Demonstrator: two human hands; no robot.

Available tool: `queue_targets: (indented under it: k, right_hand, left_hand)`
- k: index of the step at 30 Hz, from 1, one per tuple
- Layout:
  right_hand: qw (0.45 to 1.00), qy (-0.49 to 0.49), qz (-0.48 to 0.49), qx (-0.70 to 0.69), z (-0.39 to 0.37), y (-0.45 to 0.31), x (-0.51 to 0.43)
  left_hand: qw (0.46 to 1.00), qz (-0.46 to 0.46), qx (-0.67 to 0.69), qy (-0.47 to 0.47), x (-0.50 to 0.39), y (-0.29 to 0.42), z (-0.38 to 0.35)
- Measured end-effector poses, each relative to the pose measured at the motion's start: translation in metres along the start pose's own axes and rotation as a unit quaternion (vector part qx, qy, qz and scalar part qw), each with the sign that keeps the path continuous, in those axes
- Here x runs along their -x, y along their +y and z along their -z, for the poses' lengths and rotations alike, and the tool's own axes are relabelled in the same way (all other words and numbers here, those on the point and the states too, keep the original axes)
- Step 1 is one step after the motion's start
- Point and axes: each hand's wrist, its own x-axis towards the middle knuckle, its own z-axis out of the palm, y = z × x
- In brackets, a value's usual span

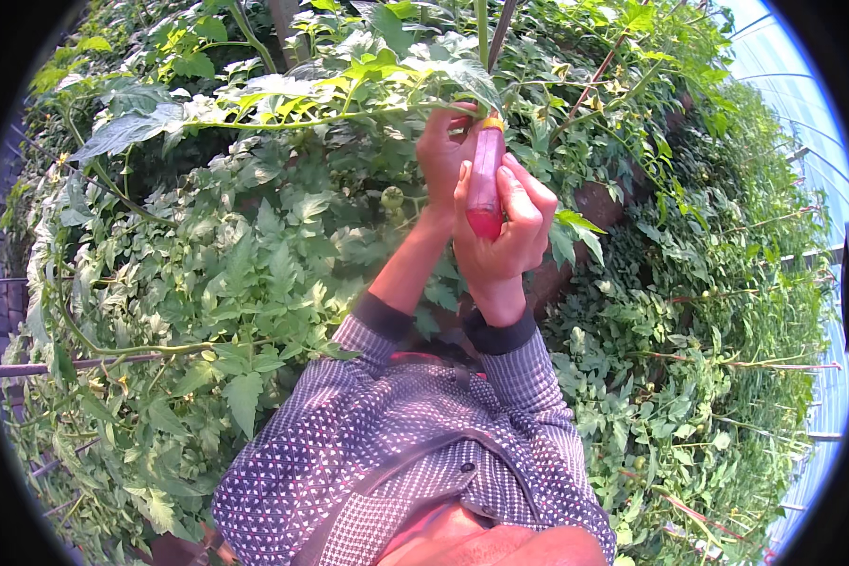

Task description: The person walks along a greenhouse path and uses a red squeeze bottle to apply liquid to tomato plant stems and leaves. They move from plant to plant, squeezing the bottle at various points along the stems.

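Observation:
My right hand point(506, 226) grips a pink, translucent bottle-like holder point(486, 177) with a yellow collar point(492, 123) at its upper end. The holder points up and away from me, its collar close to a green tomato stem point(482, 32). Just left of it is my left hand point(444, 152), raised with curled fingers at the base of a long leaf stalk point(325, 120). The holder and a drooping leaf point(475, 79) hide its fingertips, so what they pinch cannot be seen. A small green tomato point(392, 197) hangs left of my left wrist.
Dense tomato foliage point(240, 276) surrounds me on both sides. A thin pole point(78, 366) and a bent stem cross at the left. Reddish strings point(743, 364) run through the plants at right, before the bright greenhouse film point(817, 170). Bare brownish ground point(598, 205) shows between leaves.

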Motion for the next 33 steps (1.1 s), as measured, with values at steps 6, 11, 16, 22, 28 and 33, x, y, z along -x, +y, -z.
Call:
queue_targets:
  k: [6, 11, 16, 22, 28, 33]
  right_hand:
    - [1.000, -0.004, -0.012, 0.005, 0.000, -0.001, 0.000]
    - [0.999, 0.016, -0.047, -0.018, -0.001, -0.005, -0.001]
    - [0.996, 0.026, -0.081, -0.040, 0.000, -0.006, -0.001]
    - [0.995, 0.032, -0.086, -0.044, 0.001, -0.008, -0.003]
    - [0.993, 0.039, -0.097, -0.053, 0.004, -0.009, -0.005]
    - [0.992, 0.029, -0.117, -0.042, 0.008, -0.006, -0.005]
  left_hand:
    - [1.000, 0.005, -0.001, 0.014, -0.002, -0.009, -0.002]
    - [1.000, -0.002, -0.027, 0.011, 0.001, -0.014, 0.001]
    - [0.999, -0.017, -0.029, -0.004, 0.002, -0.004, 0.003]
    - [0.998, -0.024, -0.052, -0.002, 0.004, 0.002, 0.005]
    - [1.000, 0.003, -0.027, -0.008, 0.005, 0.005, 0.008]
    - [1.000, 0.004, -0.011, -0.015, 0.004, 0.010, 0.007]
